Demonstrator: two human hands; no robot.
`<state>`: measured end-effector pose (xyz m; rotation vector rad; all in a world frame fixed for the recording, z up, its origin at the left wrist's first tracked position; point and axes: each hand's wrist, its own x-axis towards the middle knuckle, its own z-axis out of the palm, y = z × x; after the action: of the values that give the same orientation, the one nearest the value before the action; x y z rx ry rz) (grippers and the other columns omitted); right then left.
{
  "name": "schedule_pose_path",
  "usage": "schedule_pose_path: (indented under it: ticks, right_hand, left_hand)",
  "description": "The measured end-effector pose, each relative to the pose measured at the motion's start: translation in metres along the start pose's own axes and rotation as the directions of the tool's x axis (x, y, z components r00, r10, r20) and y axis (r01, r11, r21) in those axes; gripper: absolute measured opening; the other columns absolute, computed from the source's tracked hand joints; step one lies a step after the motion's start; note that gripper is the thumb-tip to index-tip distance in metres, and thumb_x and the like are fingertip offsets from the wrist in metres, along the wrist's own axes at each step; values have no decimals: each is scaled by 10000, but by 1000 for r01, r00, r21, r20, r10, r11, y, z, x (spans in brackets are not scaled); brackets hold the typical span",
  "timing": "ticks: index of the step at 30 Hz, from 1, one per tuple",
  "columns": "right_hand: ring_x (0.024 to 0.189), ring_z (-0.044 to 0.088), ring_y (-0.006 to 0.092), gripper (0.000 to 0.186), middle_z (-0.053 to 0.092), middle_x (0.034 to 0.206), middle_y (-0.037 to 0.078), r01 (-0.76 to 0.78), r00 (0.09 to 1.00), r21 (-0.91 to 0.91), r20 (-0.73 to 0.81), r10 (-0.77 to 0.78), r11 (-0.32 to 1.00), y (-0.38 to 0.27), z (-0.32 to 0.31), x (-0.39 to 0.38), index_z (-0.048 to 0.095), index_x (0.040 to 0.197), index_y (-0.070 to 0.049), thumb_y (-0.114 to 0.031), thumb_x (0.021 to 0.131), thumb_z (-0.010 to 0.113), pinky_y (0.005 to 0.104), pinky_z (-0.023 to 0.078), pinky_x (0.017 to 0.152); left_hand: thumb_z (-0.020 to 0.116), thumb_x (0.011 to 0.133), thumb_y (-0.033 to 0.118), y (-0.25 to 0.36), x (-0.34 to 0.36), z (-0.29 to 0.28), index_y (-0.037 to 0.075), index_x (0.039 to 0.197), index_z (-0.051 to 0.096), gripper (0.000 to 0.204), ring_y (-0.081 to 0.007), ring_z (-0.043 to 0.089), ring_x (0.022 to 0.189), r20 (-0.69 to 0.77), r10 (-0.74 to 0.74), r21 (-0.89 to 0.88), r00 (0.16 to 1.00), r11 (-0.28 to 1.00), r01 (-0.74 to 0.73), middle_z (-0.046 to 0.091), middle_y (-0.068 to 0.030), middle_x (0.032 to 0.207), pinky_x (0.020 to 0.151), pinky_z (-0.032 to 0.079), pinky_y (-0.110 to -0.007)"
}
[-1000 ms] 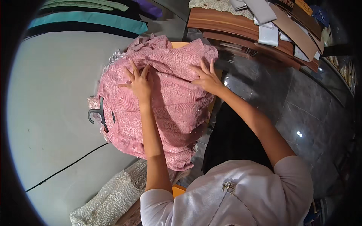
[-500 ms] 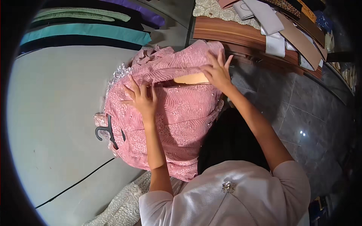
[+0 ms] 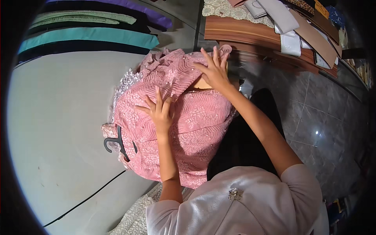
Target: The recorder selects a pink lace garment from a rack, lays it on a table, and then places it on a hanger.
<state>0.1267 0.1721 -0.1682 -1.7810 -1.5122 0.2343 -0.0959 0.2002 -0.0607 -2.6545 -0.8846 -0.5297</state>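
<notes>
A pink lace garment (image 3: 196, 117) with small shiny beads lies spread before me. My left hand (image 3: 159, 113) rests on it, fingers apart and pressed to the lace. Farther right, my right hand (image 3: 214, 73) is open with spread fingers on the far panel, by its right end. Between the far and near panels is a gap where a tan surface (image 3: 200, 84) shows. From the garment's left end sticks out a black hanger (image 3: 117, 143). Silvery lace (image 3: 128, 82) trims the far left side.
Purple, green, teal and black fabric strips (image 3: 90, 39) lie at the far left. A brown wooden cabinet (image 3: 239, 29) at the far right carries lace and folded cloths (image 3: 274, 17). Whitish lace fabric (image 3: 135, 209) lies near my left elbow. A black cord (image 3: 84, 201) crosses the pale surface.
My right hand has moved left, and the far panel has bunched up leftward with it. My left hand has shifted slightly right and nearer. My dark-clad knee now shows farther right.
</notes>
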Motion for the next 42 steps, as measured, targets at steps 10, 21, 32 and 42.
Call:
schedule_pose_path:
  ticks: [10,21,32,42]
  right_hand:
    - [1327,183,408,318,382,1378,27,197,968,-167,-126,-219,966,24,-64,-61,667,997,-254,-205,683,688,735,104,939]
    - [1357,91,388,226,306,1426,73,163,986,239,-15,-164,957,-44,-14,-38,677,1001,-256,-190,792,624,629,-64,1028]
    - [1303,73,525,540,188,1447,210,-462,875,-201,-261,408,864,88,-38,-46,374,1359,-245,-494,883,434,762,18,898]
    - [1340,82,438,490,114,1474,187,-135,964,-182,203,171,974,60,-27,-76,372,1360,-209,-365,901,439,699,-11,967]
  left_hand:
    - [645,737,229,-2,-1,-26,133,757,614,103,-378,107,1363,154,-51,-70,987,996,63,364,-70,1409,963,-139,-674]
    - [580,784,201,16,43,-26,170,721,652,100,-322,250,1338,-68,-189,46,980,980,192,482,-29,1322,967,-174,-640]
    - [321,896,518,51,35,22,150,1374,346,604,-267,166,1368,585,-329,314,742,935,166,240,-88,1464,939,-88,-718]
    - [493,871,318,99,33,42,166,1284,480,441,-294,340,1288,395,69,-275,916,960,46,354,-60,1412,980,18,-690]
